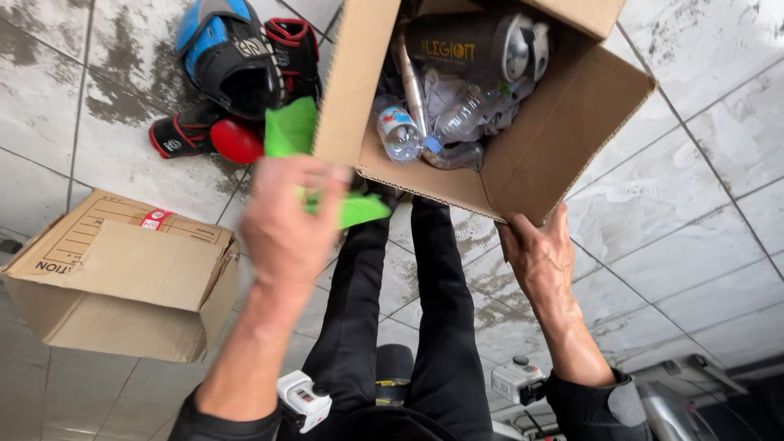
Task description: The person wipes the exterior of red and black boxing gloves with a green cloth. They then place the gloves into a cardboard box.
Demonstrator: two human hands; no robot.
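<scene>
Between my left hand [286,224] fingers I hold a green cloth [292,131]; right hand [539,257] fingers grip the open cardboard box [563,139] underneath.

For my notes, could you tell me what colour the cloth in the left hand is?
Bright green; the cloth shows best in the head view.

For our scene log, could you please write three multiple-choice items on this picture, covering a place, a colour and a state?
1. Where does the red ball lie?
A. in the open box
B. on the tiled floor beside the helmet
C. on the closed box

2. What colour is the sheet in the left hand?
A. green
B. yellow
C. white

3. How is the box at the right hand?
A. taped shut
B. flattened
C. open, bottles inside

B: it rests on tiles. A: the green sheet shows. C: the open box shows bottles.
</scene>
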